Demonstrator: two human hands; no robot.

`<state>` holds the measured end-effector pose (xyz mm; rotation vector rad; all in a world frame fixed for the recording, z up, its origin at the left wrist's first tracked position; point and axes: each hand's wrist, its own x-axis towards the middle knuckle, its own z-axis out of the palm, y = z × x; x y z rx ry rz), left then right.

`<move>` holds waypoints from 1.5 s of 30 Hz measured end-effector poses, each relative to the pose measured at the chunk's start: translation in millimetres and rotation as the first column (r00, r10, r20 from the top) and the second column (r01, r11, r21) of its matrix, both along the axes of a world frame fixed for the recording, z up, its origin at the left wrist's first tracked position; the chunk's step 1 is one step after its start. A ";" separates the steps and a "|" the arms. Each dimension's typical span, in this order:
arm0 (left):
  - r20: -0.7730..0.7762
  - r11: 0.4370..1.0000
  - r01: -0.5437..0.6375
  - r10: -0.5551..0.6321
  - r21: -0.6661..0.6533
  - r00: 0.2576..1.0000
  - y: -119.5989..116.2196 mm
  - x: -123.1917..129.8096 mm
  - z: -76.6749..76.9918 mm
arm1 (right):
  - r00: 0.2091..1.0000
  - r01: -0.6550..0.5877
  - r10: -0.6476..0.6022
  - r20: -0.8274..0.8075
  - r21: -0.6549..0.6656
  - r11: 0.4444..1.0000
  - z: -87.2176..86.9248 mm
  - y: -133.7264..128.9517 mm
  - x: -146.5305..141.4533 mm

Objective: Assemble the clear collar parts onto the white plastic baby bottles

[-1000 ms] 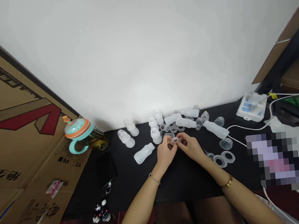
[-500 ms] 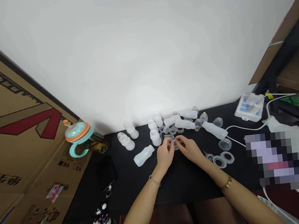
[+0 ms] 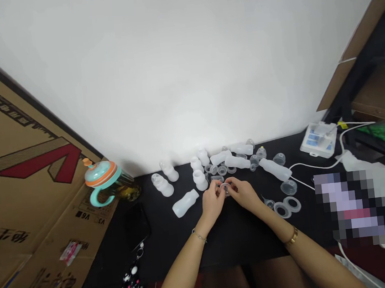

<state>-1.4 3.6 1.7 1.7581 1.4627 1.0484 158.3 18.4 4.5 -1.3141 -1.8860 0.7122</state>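
My left hand point(image 3: 213, 203) and my right hand point(image 3: 244, 193) meet at the middle of the black table, with their fingertips pinching a small clear plastic ring point(image 3: 225, 188) from both sides. The fingers hide most of it. Just beyond my hands lies a cluster of small clear rings and caps point(image 3: 221, 170). A frosted white bottle-shaped part point(image 3: 185, 203) lies on its side to the left of my left hand. Several more frosted parts point(image 3: 199, 180) stand or lie behind it. Wider clear rings point(image 3: 283, 209) sit to the right of my right hand.
A sheet of printed cardboard point(image 3: 27, 179) covers the left side, with a teal and orange sippy cup point(image 3: 101, 176) at its edge. A black phone point(image 3: 137, 223) and a beaded keychain point(image 3: 133, 278) lie nearby. A white device point(image 3: 319, 140) with cables sits back right; a pixelated patch hides part of the right.
My hands stay together on the small ring, their fingers shifting slightly around it. The whole view has drifted a little, so the table items sit slightly lower in the frame.
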 end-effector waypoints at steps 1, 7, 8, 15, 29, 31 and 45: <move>0.005 1.000 0.001 -0.001 -0.006 1.000 0.0 0.1 0.0 | 1.000 0.003 -0.003 -0.001 0.002 1.000 0.7 -0.1 0.1; -0.010 1.000 0.004 -0.004 0.012 1.000 -0.5 0.5 1.3 | 0.999 0.030 -0.030 -0.025 0.011 0.999 5.5 -3.1 -0.4; -0.016 1.000 0.004 -0.003 0.018 1.000 -0.7 0.4 1.9 | 0.999 0.030 -0.030 -0.022 0.015 0.999 5.5 -3.4 -0.5; -0.026 0.999 0.021 -0.019 0.047 0.999 -0.4 -0.4 2.6 | 1.000 0.019 -0.019 0.004 0.026 0.999 1.1 -1.1 -0.3; -0.056 0.995 -0.018 0.023 0.093 0.998 -5.9 0.3 4.5 | 0.999 -0.011 0.011 -0.038 0.005 1.000 7.1 -6.8 -1.8; -0.076 0.995 -0.029 0.036 0.096 0.996 -6.1 1.6 4.9 | 1.000 0.003 -0.003 -0.025 -0.001 1.000 6.8 -6.6 -1.9; -0.075 0.997 -0.051 0.055 0.059 0.996 -4.7 3.3 6.3 | 0.999 0.018 -0.017 -0.035 0.025 1.000 5.0 -2.9 -0.5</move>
